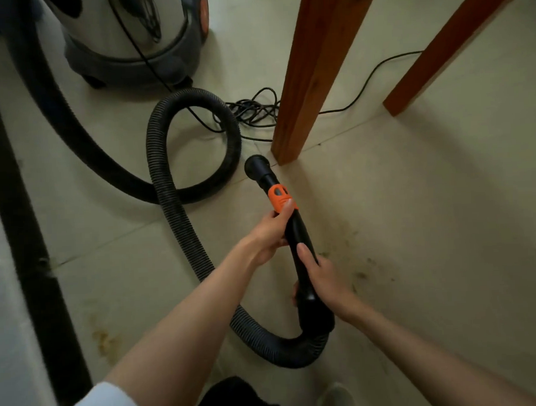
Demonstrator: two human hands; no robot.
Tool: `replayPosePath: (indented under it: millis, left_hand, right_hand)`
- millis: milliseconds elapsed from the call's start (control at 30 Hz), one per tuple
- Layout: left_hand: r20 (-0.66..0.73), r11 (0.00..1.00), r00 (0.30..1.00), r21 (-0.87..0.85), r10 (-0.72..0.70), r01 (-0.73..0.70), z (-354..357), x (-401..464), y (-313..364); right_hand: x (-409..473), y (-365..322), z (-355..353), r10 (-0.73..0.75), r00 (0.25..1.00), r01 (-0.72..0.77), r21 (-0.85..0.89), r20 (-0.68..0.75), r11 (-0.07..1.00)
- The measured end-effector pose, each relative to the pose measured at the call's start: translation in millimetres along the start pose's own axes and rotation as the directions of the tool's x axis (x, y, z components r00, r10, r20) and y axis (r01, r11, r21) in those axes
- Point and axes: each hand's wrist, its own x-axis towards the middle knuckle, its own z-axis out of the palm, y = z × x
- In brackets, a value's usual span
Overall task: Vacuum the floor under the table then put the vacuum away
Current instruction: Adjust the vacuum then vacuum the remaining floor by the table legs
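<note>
Nearest, at the bottom edge: a white sleeve [100, 403] on the left arm, dark clothing between the arms, and a pale shoe [335, 398] on the tiled floor [445, 210]. Just beyond, the right hand [320, 277] wrapped around the lower, curved part of the black handle tube [298, 232], thumb laid along its top. A little farther up the same tube, the left hand [269, 233] gripping it from the left, thumb tip resting on the orange collar [281, 199]. Past the collar, the round black nozzle end [257, 166], tilted down toward the floor and close beside the foot of the nearer wooden table leg [310, 78]; contact with the floor cannot be told. Right of the hands, a scatter of dark specks and dirt [355, 260] on the tiles. From the tube's near end, the ribbed black hose [175, 225] curving under the right wrist, running left and away, making 1 loop on the floor, then sweeping up to the left. Behind the loop, a tangled black power cord [253, 110] trailing right past the table leg. Farther right, a 2nd wooden leg [456, 41], slanted. Farthest, top left, the steel vacuum canister [124, 31] on its grey base, standing well apart from the nozzle.
</note>
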Motion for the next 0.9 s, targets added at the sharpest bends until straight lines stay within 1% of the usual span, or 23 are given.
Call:
replayPosePath:
  millis: [67, 167, 267, 367, 500, 600, 767, 900]
  left_hand:
    - [0.012, 1.000, 1.000, 0.007, 0.027, -0.027, 8, 24, -15]
    - [0.049, 0.997, 0.997, 0.051, 0.063, -0.065, 19, 60, -33]
    - [0.031, 0.993, 0.996, 0.089, 0.079, -0.081, 29, 90, -48]
    - [0.002, 0.986, 0.994, 0.125, 0.107, -0.107, 40, 113, -64]
    - [-0.046, 0.980, 0.987, 0.130, 0.156, -0.149, 55, 127, -71]
    - [-0.017, 0.977, 0.987, 0.143, 0.160, -0.156, 64, 128, -64]
    - [0.013, 0.975, 0.988, 0.160, 0.153, -0.153, 70, 131, -57]
    - [-0.015, 0.966, 0.983, 0.191, 0.182, -0.176, 70, 136, -52]
  right_hand:
    - [19, 20, -11, -0.015, 1.000, 0.015, -0.011, 0.008, 1.000]
    - [45, 46, -20, -0.056, 0.997, 0.056, 0.007, -0.047, 0.998]
    - [60, 64, -20, -0.082, 0.994, 0.083, 0.011, -0.077, 0.996]
    - [70, 78, -21, -0.060, 0.993, 0.069, 0.099, -0.098, 0.993]
    - [76, 82, -35, -0.003, 0.999, 0.010, 0.217, -0.033, 0.976]
    - [80, 78, -46, 0.025, 1.000, -0.021, 0.333, -0.008, 0.943]
    - [88, 69, -56, 0.026, 1.000, -0.030, 0.429, 0.015, 0.903]
    - [92, 64, -59, 0.027, 0.997, -0.058, 0.477, 0.073, 0.877]
